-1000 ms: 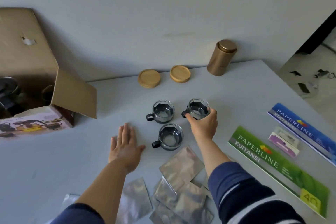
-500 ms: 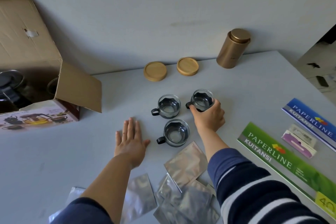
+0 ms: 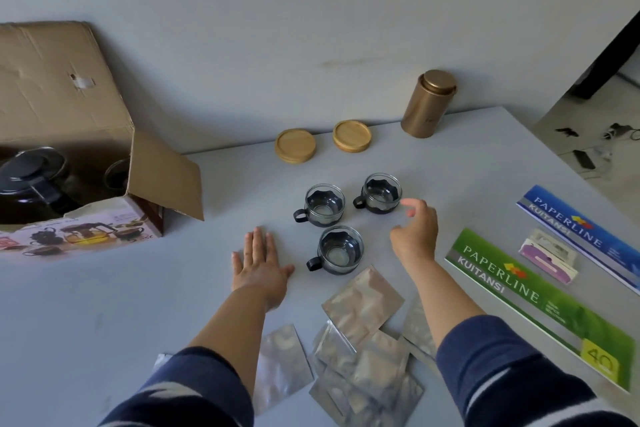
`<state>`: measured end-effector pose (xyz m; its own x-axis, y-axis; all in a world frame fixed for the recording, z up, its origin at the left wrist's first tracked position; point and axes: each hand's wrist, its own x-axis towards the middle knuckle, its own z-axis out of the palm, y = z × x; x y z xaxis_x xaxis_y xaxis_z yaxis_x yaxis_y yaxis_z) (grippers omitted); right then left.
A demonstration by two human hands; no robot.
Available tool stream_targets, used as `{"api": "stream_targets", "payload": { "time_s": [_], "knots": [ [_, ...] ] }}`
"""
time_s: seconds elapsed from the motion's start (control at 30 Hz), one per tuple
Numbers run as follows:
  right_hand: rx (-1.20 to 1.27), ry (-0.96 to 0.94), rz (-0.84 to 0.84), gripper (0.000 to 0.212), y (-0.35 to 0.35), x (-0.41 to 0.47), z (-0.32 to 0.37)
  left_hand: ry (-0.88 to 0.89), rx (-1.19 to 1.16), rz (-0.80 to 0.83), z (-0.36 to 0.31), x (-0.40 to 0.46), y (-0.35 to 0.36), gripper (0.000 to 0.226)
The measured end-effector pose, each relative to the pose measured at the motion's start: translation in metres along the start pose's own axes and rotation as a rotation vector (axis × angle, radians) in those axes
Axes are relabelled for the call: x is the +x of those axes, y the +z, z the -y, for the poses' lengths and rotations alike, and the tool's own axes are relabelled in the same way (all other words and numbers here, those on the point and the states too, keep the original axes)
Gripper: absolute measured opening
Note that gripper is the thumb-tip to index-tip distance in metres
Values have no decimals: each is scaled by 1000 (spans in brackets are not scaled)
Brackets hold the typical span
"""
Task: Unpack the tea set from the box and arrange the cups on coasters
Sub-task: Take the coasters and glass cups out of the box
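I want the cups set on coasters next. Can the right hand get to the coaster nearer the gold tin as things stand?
Probably yes. The right hand is open and holds nothing, and the coaster lies bare beyond the cup; it would only need to pass over or beside that cup.

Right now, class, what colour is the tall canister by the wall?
Gold, the canister and its lid alike; head view.

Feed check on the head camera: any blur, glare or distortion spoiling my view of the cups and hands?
Head view: the right hand is motion-blurred at the fingertips; the left hand and three glass cups are sharp. Light is soft daylight with faint shadows, and the foil sachets show only a dull sheen. Wide-angle distortion bows the table edge; the box interior is dark.
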<state>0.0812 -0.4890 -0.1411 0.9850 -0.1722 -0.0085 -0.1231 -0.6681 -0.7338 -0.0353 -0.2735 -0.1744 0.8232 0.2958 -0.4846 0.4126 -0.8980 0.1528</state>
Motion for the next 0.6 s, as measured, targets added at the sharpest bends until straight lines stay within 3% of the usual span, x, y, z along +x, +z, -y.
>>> {"api": "stream_targets", "payload": {
  "time_s": [0.13, 0.2, 0.3, 0.43, 0.6],
  "knots": [
    [79, -158, 9, 43, 1, -21, 39, 92, -19, 16, 20, -7, -21, 78],
    [138, -225, 105, 38, 8, -36, 70, 95, -18, -35, 36, -15, -35, 70],
    [206, -291, 327, 36, 32, -68, 118, 87, -1, -242, 69, -31, -58, 54],
    [182, -402, 502, 37, 83, -119, 170, 67, -30, -609, 129, -57, -98, 33],
    [205, -510, 733, 26, 146, -189, 223, -45, -101, -786, 219, -72, -130, 37]
  ]
}}
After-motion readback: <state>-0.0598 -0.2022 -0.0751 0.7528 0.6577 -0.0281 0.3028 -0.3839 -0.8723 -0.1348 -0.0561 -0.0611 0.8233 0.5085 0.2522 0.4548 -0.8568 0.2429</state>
